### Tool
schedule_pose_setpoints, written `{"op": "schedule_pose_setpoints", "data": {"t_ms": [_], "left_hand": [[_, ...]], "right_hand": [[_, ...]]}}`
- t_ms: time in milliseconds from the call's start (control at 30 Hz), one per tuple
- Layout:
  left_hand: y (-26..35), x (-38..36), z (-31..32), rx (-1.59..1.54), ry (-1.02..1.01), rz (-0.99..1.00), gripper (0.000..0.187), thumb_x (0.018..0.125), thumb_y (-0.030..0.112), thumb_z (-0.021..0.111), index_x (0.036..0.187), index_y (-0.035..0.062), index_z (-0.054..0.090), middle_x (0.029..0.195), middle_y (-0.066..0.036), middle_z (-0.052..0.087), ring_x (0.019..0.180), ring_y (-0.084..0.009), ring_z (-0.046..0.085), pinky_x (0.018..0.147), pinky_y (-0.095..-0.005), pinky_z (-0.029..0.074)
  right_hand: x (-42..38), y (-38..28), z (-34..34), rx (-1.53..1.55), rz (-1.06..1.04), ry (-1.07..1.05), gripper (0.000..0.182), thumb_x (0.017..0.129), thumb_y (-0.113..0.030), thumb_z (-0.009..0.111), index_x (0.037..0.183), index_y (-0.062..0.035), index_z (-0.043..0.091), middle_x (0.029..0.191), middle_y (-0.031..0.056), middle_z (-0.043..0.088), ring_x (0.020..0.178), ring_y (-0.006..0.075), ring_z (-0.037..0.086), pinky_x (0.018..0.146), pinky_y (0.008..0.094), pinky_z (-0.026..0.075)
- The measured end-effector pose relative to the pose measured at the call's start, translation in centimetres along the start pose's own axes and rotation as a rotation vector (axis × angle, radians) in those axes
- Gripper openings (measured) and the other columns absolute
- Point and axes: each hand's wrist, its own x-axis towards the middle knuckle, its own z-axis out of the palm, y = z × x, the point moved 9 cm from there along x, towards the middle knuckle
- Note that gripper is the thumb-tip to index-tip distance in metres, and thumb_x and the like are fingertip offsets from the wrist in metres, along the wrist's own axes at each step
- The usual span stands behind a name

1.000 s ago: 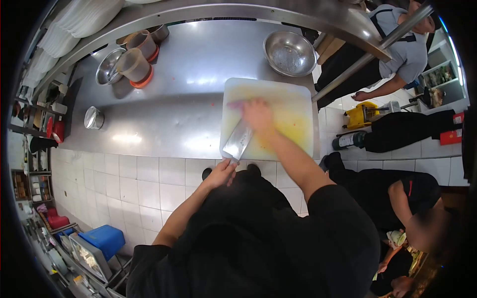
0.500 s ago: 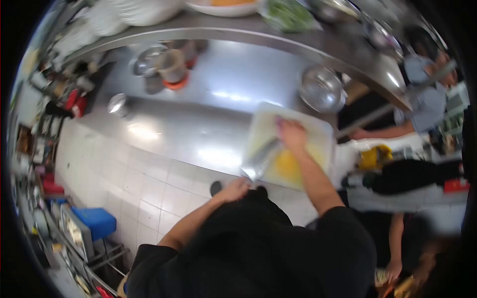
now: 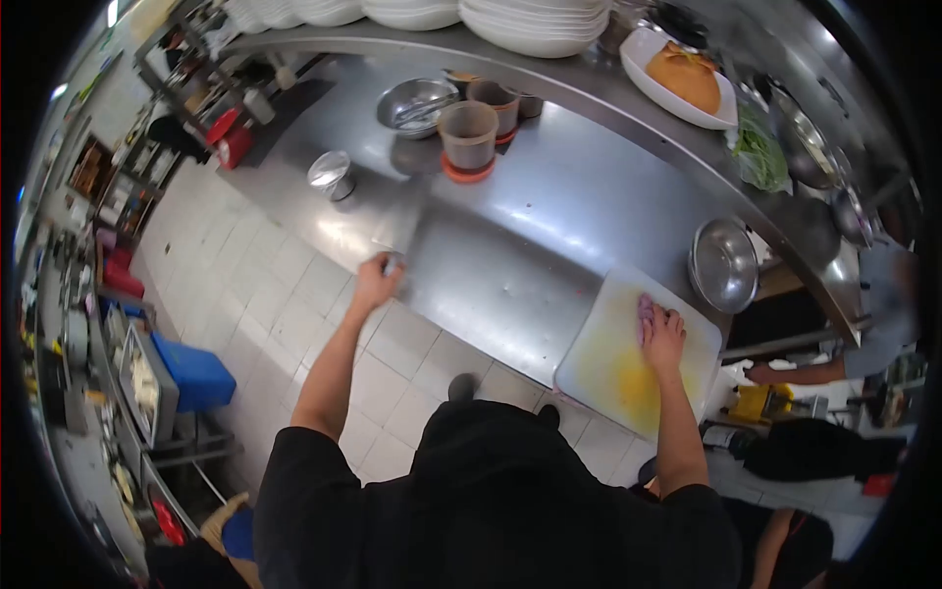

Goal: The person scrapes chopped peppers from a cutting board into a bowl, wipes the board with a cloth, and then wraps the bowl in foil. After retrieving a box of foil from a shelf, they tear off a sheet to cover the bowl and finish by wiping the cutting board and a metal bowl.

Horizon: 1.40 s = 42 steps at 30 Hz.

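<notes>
My left hand [image 3: 375, 283] is closed around the handle of a cleaver at the front edge of the steel counter [image 3: 491, 265]. The broad blade of the cleaver [image 3: 398, 226] lies over the counter and blends with its shine. On the right, my right hand [image 3: 664, 339] is closed on a bunched purple cloth [image 3: 645, 316], pressed against a white cutting board [image 3: 599, 339]. A yellow stain [image 3: 636, 386] spreads over the board below that hand.
Plastic tubs [image 3: 468, 137], a steel bowl [image 3: 417, 106] and a small metal container [image 3: 332, 175] stand at the counter's left. Another steel bowl [image 3: 724, 265] is beside the board. A shelf above holds stacked white plates [image 3: 535, 22]. A person's forearm [image 3: 800, 371] shows at right.
My left hand has carried the cleaver from the board leftward to the counter. My right hand has left the blade and is down on the board with the cloth. The view has shifted left.
</notes>
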Motion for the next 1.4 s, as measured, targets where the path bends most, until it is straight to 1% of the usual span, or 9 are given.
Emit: {"op": "schedule_pose_setpoints", "data": {"t_ms": [333,500,600,667,800,933,1033,1233,1400], "left_hand": [[-8.9,12.3,-2.2,0.344,-0.074,-0.048,0.041,0.093,0.032,0.066,0.126,0.0072,0.07,0.117,-0.025,0.07,0.115,-0.0437,0.064,0.096,-0.0532,0.051],[2.8,12.4,4.8,0.402,0.485,0.281,0.029,0.092,0.024,0.068,0.113,0.0043,0.073,0.109,-0.016,0.073,0.111,-0.0377,0.064,0.091,-0.0503,0.053],[19.5,9.9,20.5,-0.804,-0.323,0.148,0.024,0.101,0.016,0.065,0.116,-0.0026,0.068,0.104,-0.011,0.071,0.094,-0.0214,0.072,0.083,-0.0339,0.06],[34.1,5.4,27.0,-0.928,-0.569,0.211,0.026,0.103,0.02,0.065,0.117,-0.002,0.065,0.106,-0.012,0.069,0.093,-0.0236,0.073,0.078,-0.0352,0.062],[50.4,0.3,37.8,-0.947,-0.723,-0.323,0.065,0.094,0.03,0.078,0.139,0.0032,0.041,0.122,-0.021,0.058,0.093,-0.0378,0.071,0.076,-0.0445,0.065],[54.4,0.4,46.5,-1.09,-0.781,-0.437,0.068,0.091,0.018,0.076,0.138,0.0038,0.029,0.126,-0.027,0.051,0.091,-0.0442,0.07,0.07,-0.0535,0.067],[53.1,1.2,44.6,-1.058,-0.53,-0.379,0.051,0.081,-0.007,0.056,0.125,-0.0001,0.031,0.118,-0.029,0.054,0.088,-0.0431,0.07,0.057,-0.054,0.068],[45.9,-0.2,28.3,-0.997,-0.403,-0.228,0.042,0.086,-0.005,0.062,0.124,0.0047,0.047,0.104,-0.014,0.067,0.081,-0.0248,0.071,0.056,-0.0396,0.064],[35.6,-12.5,11.8,-0.811,-0.306,-0.295,0.048,0.089,-0.009,0.059,0.136,-0.0012,0.054,0.122,-0.011,0.066,0.113,-0.0215,0.064,0.1,-0.0343,0.051]], "right_hand": [[0.0,-0.1,1.1,0.015,-0.037,0.023,0.034,0.094,-0.021,0.063,0.127,-0.0129,0.063,0.122,0.0143,0.061,0.116,0.0375,0.059,0.095,0.0506,0.05],[-1.1,2.8,-3.6,0.319,0.235,0.042,0.038,0.093,-0.026,0.065,0.129,-0.0126,0.061,0.127,0.0129,0.06,0.119,0.0366,0.057,0.097,0.0508,0.049],[-2.1,3.8,-5.6,0.21,0.157,0.132,0.036,0.094,-0.029,0.065,0.126,-0.0135,0.063,0.126,0.0115,0.061,0.116,0.035,0.058,0.095,0.049,0.049],[-3.2,4.5,-3.4,0.141,0.172,0.074,0.036,0.093,-0.028,0.065,0.126,-0.0138,0.064,0.127,0.012,0.061,0.117,0.0348,0.057,0.094,0.0494,0.048],[-4.5,4.8,-2.1,0.163,0.145,0.08,0.034,0.092,-0.029,0.063,0.122,-0.0124,0.066,0.133,0.0154,0.059,0.121,0.0359,0.055,0.096,0.0511,0.046],[-4.3,5.4,-1.4,0.206,0.086,0.105,0.031,0.093,-0.029,0.063,0.117,-0.0106,0.068,0.133,0.0183,0.058,0.124,0.037,0.053,0.098,0.0519,0.045],[-4.5,5.5,-0.8,0.213,0.056,0.138,0.031,0.091,-0.028,0.064,0.116,-0.0105,0.068,0.131,0.0179,0.059,0.12,0.0367,0.055,0.097,0.0532,0.046],[-2.6,8.5,-2.2,0.764,-0.023,-0.014,0.026,0.095,-0.023,0.064,0.115,-0.006,0.068,0.114,0.0214,0.063,0.103,0.038,0.06,0.091,0.0484,0.049],[-0.7,16.9,-2.7,1.061,0.055,0.095,0.029,0.095,-0.021,0.066,0.121,-0.0079,0.067,0.112,0.0207,0.062,0.106,0.0406,0.058,0.096,0.0491,0.048]]}}
